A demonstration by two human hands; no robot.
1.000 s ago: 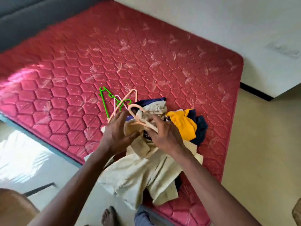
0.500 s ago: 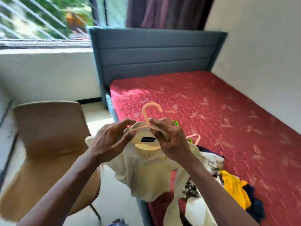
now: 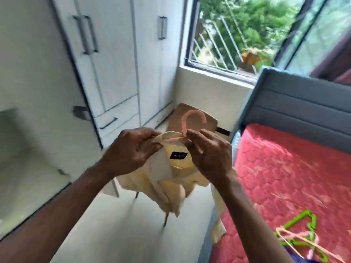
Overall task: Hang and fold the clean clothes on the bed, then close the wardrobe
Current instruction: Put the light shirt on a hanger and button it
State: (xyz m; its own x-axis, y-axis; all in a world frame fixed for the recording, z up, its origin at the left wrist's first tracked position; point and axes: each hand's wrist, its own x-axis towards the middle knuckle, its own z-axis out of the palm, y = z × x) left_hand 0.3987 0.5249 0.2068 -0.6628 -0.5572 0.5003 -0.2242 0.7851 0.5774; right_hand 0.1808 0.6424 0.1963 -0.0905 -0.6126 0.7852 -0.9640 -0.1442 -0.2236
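A cream shirt (image 3: 167, 179) with a black neck label hangs on a pink hanger (image 3: 191, 120), held up in front of me. My left hand (image 3: 131, 150) pinches the shirt's collar on the left. My right hand (image 3: 209, 154) grips the hanger's neck and the collar on the right. The white wardrobe (image 3: 117, 59) stands ahead at the left; its near door at the far left looks swung open. The red mattress (image 3: 288, 177) lies at the right.
Green and pink spare hangers (image 3: 300, 238) lie on the mattress at the lower right. A tan chair (image 3: 191, 120) stands behind the shirt by the window wall. The grey headboard (image 3: 303, 111) rises at the right. Pale floor (image 3: 123, 224) runs between wardrobe and bed.
I have lifted the shirt on its hanger off the clothes pile and turned left from the bed toward the wardrobe. Both hands kept their hold at the collar.
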